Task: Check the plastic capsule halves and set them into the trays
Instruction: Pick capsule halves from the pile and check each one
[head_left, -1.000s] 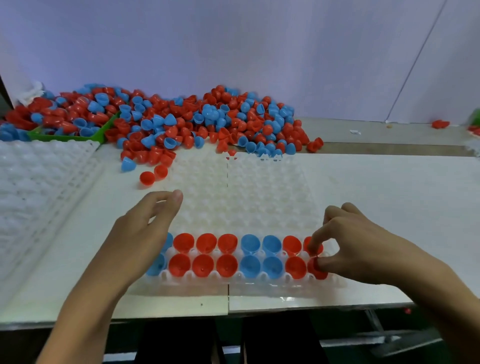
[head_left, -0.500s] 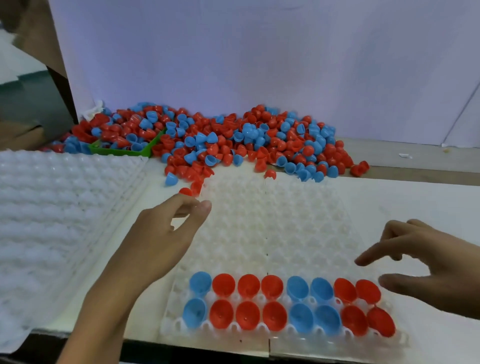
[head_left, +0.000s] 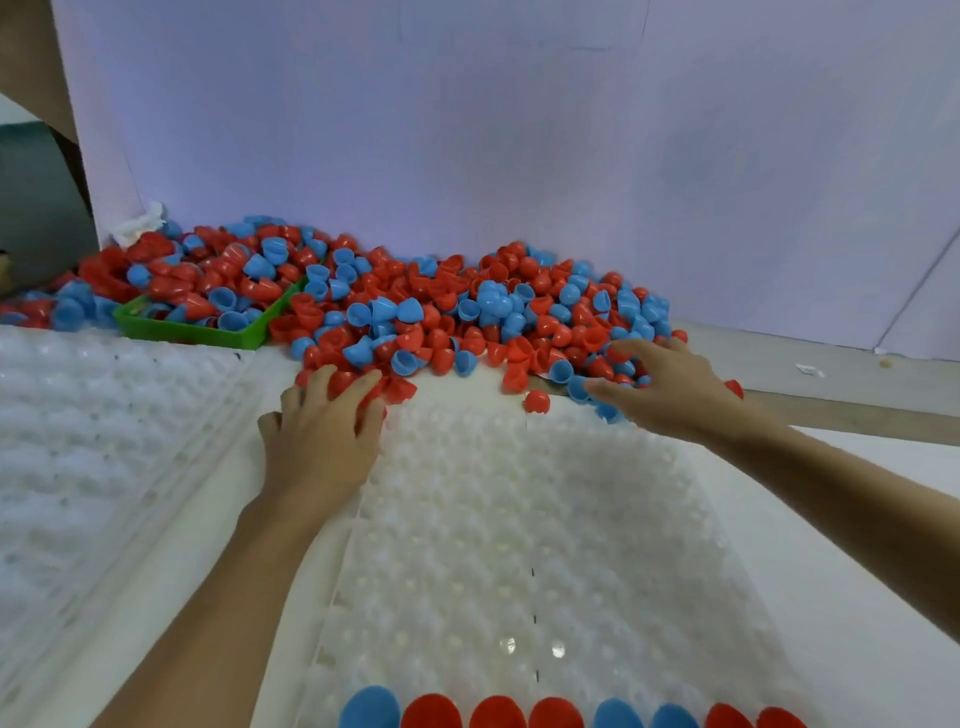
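Note:
A big pile of red and blue capsule halves (head_left: 467, 312) lies along the back of the table. In front of it sits a clear dimpled tray (head_left: 519, 519); a row of blue and red halves (head_left: 493, 713) fills its near edge, cut off by the frame. My left hand (head_left: 322, 431) rests on red halves at the pile's near left edge, fingers slightly bent over them. With spread fingers, my right hand (head_left: 665, 384) reaches into the pile's right side, thumb touching a blue half (head_left: 576, 387). A single red half (head_left: 536, 401) lies at the tray's far edge.
A stack of clear empty trays (head_left: 78, 441) covers the left of the table. A green bin (head_left: 208, 332) full of halves stands at the back left. A pale wall (head_left: 519, 130) closes off the back. White table surface (head_left: 857, 597) shows to the right of the tray.
Both hands have moved forward from the filled rows to the pile. The view has tilted up, so the filled rows now sit at the bottom edge.

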